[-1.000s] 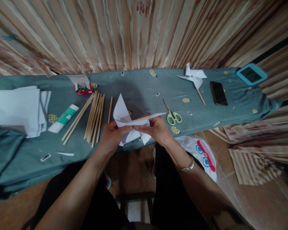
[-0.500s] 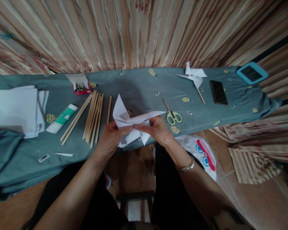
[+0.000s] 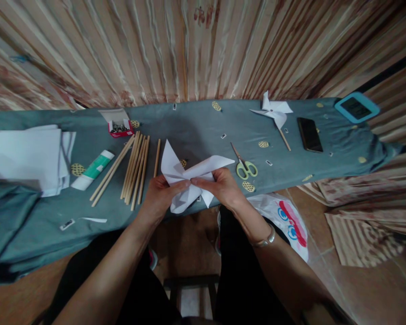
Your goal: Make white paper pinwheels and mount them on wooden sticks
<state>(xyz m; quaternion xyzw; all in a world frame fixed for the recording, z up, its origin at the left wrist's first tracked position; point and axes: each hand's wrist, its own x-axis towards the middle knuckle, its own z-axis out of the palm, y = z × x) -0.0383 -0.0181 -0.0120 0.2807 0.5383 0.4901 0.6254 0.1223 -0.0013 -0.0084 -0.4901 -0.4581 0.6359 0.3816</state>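
Observation:
A white paper pinwheel (image 3: 198, 170) with several folded blades is held in both hands over the near edge of the table. My left hand (image 3: 160, 194) grips its left side, the thumb pressed near the centre. From the right, my right hand (image 3: 225, 186) pinches it, and that thumb also rests by the centre, nearly touching the other. The fingers under the paper are hidden. Green-handled scissors (image 3: 245, 168) lie just right of the right hand. One wooden stick (image 3: 157, 157) lies behind the left hand.
More wooden sticks (image 3: 135, 167), a glue tube (image 3: 94, 169), an opened red box of small metal pieces (image 3: 120, 128) and stacked white paper (image 3: 23, 153) lie left. A finished-looking pinwheel (image 3: 274, 110), a phone (image 3: 309, 134) and a blue-framed device (image 3: 357, 107) lie right. A paper strip (image 3: 94, 220) lies near the front.
Both hands keep hold of the paper pinwheel, its lower left blade shifted slightly downward. The whole view has moved a little, so the table things appear slightly lower and farther right.

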